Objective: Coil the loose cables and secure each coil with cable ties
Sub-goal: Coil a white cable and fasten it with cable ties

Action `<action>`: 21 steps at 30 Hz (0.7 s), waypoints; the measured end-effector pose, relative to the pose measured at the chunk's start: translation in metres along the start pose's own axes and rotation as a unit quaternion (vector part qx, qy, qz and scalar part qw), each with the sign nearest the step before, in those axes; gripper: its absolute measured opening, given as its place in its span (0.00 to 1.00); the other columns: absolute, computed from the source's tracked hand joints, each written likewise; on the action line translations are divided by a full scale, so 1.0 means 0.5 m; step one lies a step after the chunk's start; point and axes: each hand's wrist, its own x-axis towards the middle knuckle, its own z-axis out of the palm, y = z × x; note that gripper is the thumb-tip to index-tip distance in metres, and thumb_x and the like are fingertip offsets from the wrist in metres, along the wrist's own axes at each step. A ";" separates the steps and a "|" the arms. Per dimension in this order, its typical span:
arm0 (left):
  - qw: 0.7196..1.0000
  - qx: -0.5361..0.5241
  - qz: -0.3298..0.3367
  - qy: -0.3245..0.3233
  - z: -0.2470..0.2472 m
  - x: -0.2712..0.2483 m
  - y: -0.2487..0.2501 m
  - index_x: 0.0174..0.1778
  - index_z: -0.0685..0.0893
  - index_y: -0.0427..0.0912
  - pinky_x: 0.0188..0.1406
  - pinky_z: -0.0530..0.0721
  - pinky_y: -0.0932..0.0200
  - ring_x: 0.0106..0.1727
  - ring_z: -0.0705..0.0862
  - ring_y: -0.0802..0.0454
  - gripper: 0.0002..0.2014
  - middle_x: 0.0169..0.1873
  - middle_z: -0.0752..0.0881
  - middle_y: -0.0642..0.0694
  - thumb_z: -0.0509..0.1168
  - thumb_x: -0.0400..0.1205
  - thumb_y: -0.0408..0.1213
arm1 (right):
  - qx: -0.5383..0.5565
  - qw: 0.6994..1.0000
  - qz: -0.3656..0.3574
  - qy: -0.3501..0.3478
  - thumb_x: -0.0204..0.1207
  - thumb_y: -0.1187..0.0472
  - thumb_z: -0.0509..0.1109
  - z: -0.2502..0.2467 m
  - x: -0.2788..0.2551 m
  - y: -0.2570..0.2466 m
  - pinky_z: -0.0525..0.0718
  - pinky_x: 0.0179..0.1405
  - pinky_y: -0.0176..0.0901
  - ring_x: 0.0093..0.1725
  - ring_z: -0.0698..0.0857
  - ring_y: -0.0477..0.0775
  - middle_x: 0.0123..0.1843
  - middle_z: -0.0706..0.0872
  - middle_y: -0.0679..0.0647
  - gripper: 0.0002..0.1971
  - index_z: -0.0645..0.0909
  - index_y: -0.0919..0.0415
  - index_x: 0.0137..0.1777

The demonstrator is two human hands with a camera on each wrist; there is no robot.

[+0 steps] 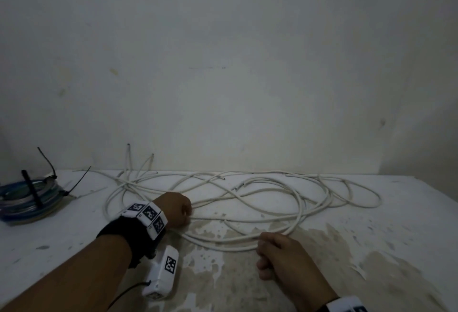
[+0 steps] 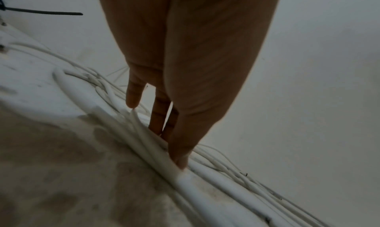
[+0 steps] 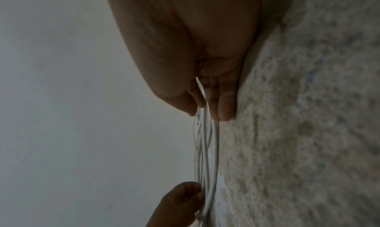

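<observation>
At 9 o'clock a tied coil (image 1: 27, 200) sits bound with black cable ties (image 1: 34, 191). The left hand (image 1: 177, 209) presses mostly straight fingers (image 2: 158, 116) onto the white cable (image 1: 247, 220) sprawled toward 12 o'clock. At 5 o'clock the right hand (image 1: 280, 257) pinches 1 bunch of strands. Best to gather loops evenly, keeping the strands untwisted.
</observation>
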 end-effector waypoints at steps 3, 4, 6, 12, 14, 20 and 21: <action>1.000 0.018 0.010 -0.008 0.005 0.004 -0.005 0.60 0.84 0.47 0.54 0.71 0.68 0.65 0.80 0.51 0.13 0.63 0.83 0.48 0.65 0.81 0.43 | 0.006 1.000 0.002 -0.008 0.78 0.70 0.68 -0.002 0.000 0.001 0.77 0.21 0.40 0.25 0.79 0.52 0.34 0.82 0.62 0.08 0.79 0.65 0.56; 1.000 0.014 0.010 0.000 0.006 0.005 -0.007 0.59 0.83 0.47 0.59 0.72 0.65 0.65 0.79 0.50 0.12 0.63 0.82 0.48 0.63 0.82 0.43 | 0.007 1.000 0.002 -0.011 0.78 0.70 0.68 -0.003 0.001 0.001 0.77 0.22 0.40 0.26 0.79 0.52 0.33 0.82 0.61 0.09 0.79 0.65 0.57; 0.998 -0.010 0.009 0.054 -0.006 0.000 -0.009 0.55 0.81 0.49 0.62 0.75 0.56 0.62 0.80 0.47 0.08 0.59 0.82 0.49 0.60 0.85 0.44 | 0.006 1.000 0.004 -0.015 0.78 0.69 0.68 -0.006 0.002 0.004 0.77 0.24 0.41 0.27 0.80 0.53 0.32 0.82 0.61 0.11 0.79 0.64 0.60; 0.941 -0.210 0.095 0.248 -0.117 -0.019 0.022 0.43 0.76 0.42 0.36 0.72 0.58 0.39 0.79 0.45 0.05 0.36 0.83 0.44 0.61 0.84 0.35 | 0.006 1.000 0.005 -0.030 0.80 0.68 0.66 -0.012 0.005 0.006 0.78 0.27 0.42 0.29 0.80 0.54 0.30 0.82 0.60 0.15 0.77 0.62 0.66; 0.916 -0.254 0.109 0.290 -0.157 -0.020 0.041 0.51 0.82 0.41 0.43 0.73 0.61 0.42 0.80 0.47 0.04 0.40 0.84 0.45 0.62 0.84 0.32 | 0.000 0.999 0.005 -0.034 0.80 0.68 0.67 -0.013 0.006 0.008 0.77 0.27 0.42 0.29 0.80 0.53 0.30 0.82 0.59 0.17 0.76 0.66 0.69; 0.880 -0.327 0.125 0.321 -0.277 -0.045 0.089 0.48 0.86 0.43 0.41 0.76 0.60 0.44 0.83 0.45 0.06 0.40 0.86 0.42 0.63 0.83 0.32 | -0.005 0.999 0.008 -0.035 0.80 0.68 0.67 -0.012 0.003 0.007 0.77 0.29 0.43 0.31 0.79 0.54 0.31 0.83 0.58 0.20 0.74 0.67 0.72; 0.870 -0.351 0.128 0.322 -0.297 -0.052 0.093 0.47 0.86 0.44 0.45 0.80 0.56 0.45 0.84 0.43 0.06 0.40 0.86 0.42 0.64 0.83 0.32 | -0.005 0.999 0.008 -0.039 0.80 0.67 0.67 -0.011 0.000 0.005 0.77 0.30 0.43 0.32 0.80 0.54 0.32 0.83 0.58 0.21 0.73 0.66 0.72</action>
